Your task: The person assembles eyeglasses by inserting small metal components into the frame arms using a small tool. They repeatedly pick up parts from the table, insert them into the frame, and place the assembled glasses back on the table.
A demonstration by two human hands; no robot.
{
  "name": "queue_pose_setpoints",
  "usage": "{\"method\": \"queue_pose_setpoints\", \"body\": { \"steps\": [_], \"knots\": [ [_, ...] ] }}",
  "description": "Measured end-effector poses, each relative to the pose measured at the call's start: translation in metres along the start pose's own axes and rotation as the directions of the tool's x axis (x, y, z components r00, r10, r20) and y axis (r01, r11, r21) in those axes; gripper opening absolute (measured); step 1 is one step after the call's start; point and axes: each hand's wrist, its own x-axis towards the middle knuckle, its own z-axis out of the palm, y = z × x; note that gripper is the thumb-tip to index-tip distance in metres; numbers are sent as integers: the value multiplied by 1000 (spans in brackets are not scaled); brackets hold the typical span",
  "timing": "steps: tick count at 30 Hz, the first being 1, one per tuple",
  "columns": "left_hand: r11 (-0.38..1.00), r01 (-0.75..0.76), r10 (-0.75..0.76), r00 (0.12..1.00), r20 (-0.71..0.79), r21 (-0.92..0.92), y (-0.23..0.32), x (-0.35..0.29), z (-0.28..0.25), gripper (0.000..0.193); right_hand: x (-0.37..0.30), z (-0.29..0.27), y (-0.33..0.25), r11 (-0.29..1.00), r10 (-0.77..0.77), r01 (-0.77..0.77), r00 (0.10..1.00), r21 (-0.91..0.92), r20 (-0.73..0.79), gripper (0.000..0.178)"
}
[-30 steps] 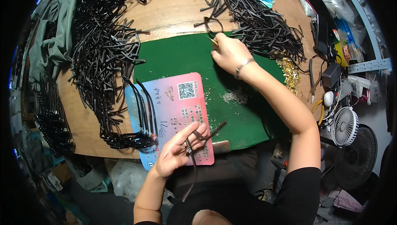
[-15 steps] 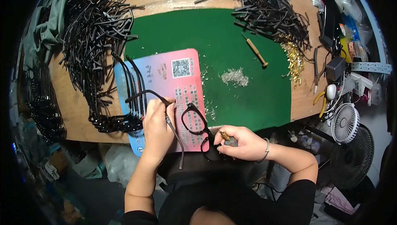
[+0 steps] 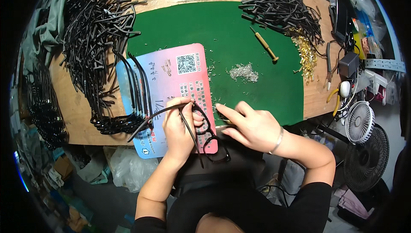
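Note:
My left hand (image 3: 176, 126) is closed around a pair of black eyeglasses (image 3: 207, 132), its temples crossing over my fingers and the rims to the right. Beside it, at the mat's near edge, my right hand (image 3: 257, 131) reaches with index finger stretched toward small loose screws (image 3: 215, 104). A sliver of a screwdriver (image 3: 227, 122) shows between thumb and index finger; the rest is hidden in the hand. Under the glasses lies a pink and blue printed card (image 3: 165, 89), with a few small metal pieces (image 3: 167, 67) on it.
A green mat (image 3: 180, 25) carries a heap of small silvery screws (image 3: 243, 73) and a brass screwdriver (image 3: 265, 46). Black eyeglass frames (image 3: 92, 61) are piled at left, black temples (image 3: 282, 8) at far right. Gold pieces (image 3: 307, 57), pliers (image 3: 329, 66) and fans (image 3: 358, 122) stand right.
My left hand has turned and shifted right, bringing the glasses nearer to me. My right hand has moved up to the mat's edge, and its index finger has straightened out.

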Motion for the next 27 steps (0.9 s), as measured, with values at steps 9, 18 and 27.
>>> {"method": "queue_pose_setpoints", "body": {
  "steps": [9,18,27],
  "knots": [
    [926,-285,273,959,79,247,-1,4,-2,14,-6,4,8,989,28,-13,994,145,-104,45],
    [944,-263,239,962,135,199,1,4,-7,11,-8,-6,7,995,60,-70,989,-71,-134,39],
    [951,-247,230,967,108,187,3,2,-4,10,3,15,12,964,-31,-33,971,-262,-235,45]
  ]
}}
